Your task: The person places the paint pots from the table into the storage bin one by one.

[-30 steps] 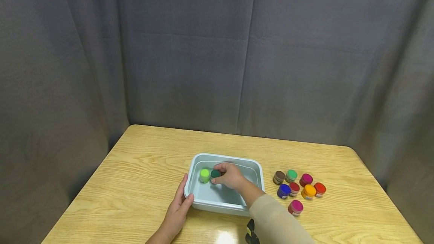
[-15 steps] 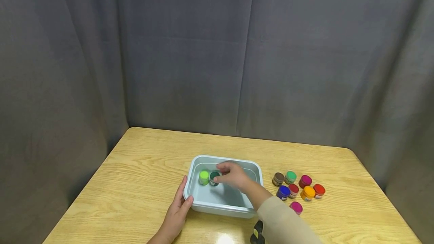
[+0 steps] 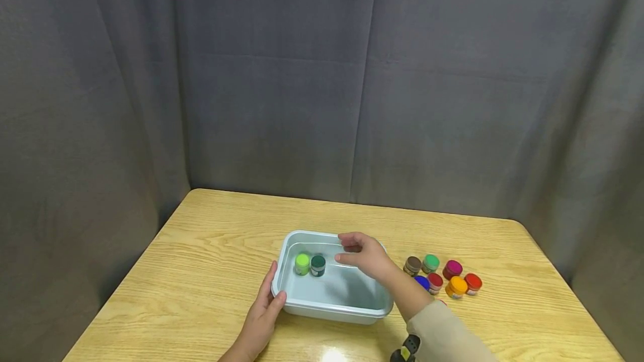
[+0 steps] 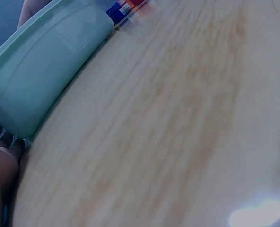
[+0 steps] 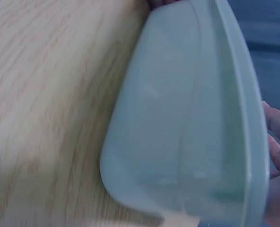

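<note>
A pale blue-green plastic tray point(image 3: 327, 310) sits on the table near its front. My left hand point(image 3: 260, 313) grips its near left corner, with the thumb by the front rim and the fingers along the left side. Inside the tray, toward the left, a light green paint jar point(image 3: 302, 265) and a dark green paint jar point(image 3: 318, 266) stand side by side. My right hand point(image 3: 369, 258) is over the right half of the tray, fingers apart and holding nothing. The right wrist view shows fingers point(image 5: 278, 120) beyond the tray's rim.
Right of the tray, several small lidded jars stand grouped on the wooden table point(image 3: 166, 289), among them brown point(image 3: 412, 265), green point(image 3: 430, 263), orange point(image 3: 457, 287) and red point(image 3: 473, 283) ones. My right forearm partly covers the blue jar point(image 3: 421, 282). A grey curtain point(image 3: 282, 99) hangs behind.
My right hand has let go of the dark green jar, which stays beside the light green one, and has moved right across the tray. My left hand keeps its hold.
</note>
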`<act>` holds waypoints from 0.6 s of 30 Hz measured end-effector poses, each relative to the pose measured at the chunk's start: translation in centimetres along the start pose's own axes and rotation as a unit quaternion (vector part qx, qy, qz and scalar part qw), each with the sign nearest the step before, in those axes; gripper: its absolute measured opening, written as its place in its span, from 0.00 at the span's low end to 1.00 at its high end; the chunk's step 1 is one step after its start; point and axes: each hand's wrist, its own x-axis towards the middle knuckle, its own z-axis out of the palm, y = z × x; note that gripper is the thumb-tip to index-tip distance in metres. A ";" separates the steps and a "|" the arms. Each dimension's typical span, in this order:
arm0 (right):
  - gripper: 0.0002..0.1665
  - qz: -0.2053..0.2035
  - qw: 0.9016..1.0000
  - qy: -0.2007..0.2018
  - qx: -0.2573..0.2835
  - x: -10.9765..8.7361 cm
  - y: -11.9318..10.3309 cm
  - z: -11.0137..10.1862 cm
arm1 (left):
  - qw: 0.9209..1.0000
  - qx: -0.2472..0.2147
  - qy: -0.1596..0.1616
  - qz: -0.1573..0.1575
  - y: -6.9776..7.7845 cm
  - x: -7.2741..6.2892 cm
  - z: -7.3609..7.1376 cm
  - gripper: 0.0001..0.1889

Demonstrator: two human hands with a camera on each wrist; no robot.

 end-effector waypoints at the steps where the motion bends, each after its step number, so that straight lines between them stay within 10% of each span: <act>1: 0.27 0.002 1.000 0.003 -0.001 -0.2 0.0 -0.4 | 1.000 -0.003 0.000 0.001 0.0 0.0 0.0 0.32; 18: 0.29 -0.008 0.999 0.047 0.000 -2.7 2.5 -6.3 | 1.000 0.002 0.002 0.000 0.0 0.0 0.1 0.32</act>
